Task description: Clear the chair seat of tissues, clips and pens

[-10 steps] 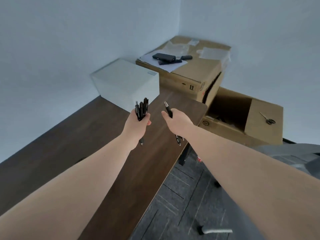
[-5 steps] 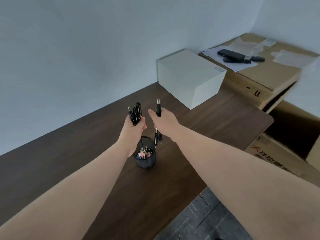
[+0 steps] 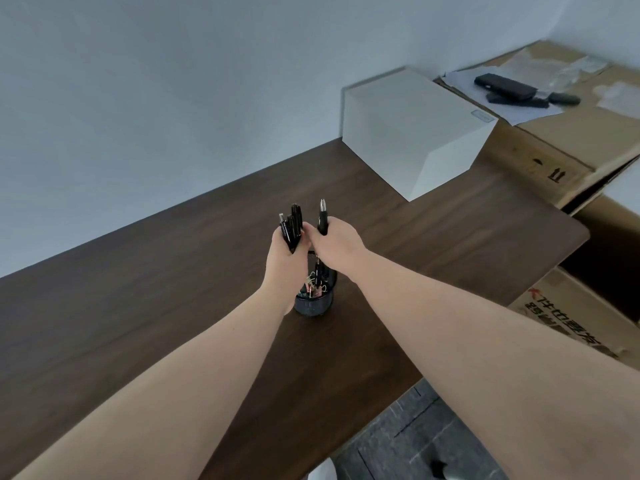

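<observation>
My left hand (image 3: 285, 261) grips a bunch of black pens (image 3: 291, 227), their tips sticking up above the fist. My right hand (image 3: 335, 244) is closed around a single black pen (image 3: 322, 216) held upright; its lower end reaches down into a dark mesh pen cup (image 3: 314, 303). The cup stands on the dark wooden desk (image 3: 173, 271) just below and between both hands, with coloured binder clips (image 3: 313, 287) inside it. The chair seat is out of view.
A white box (image 3: 412, 129) sits at the desk's far end. Beyond it a cardboard box (image 3: 568, 140) carries papers and black devices (image 3: 504, 86). More cardboard boxes (image 3: 571, 310) stand right of the desk. Grey carpet (image 3: 408, 441) shows below the desk edge.
The view has swung left from the boxes to the desk. Both hands have come together over the pen cup, and the right hand's pen has lowered into it.
</observation>
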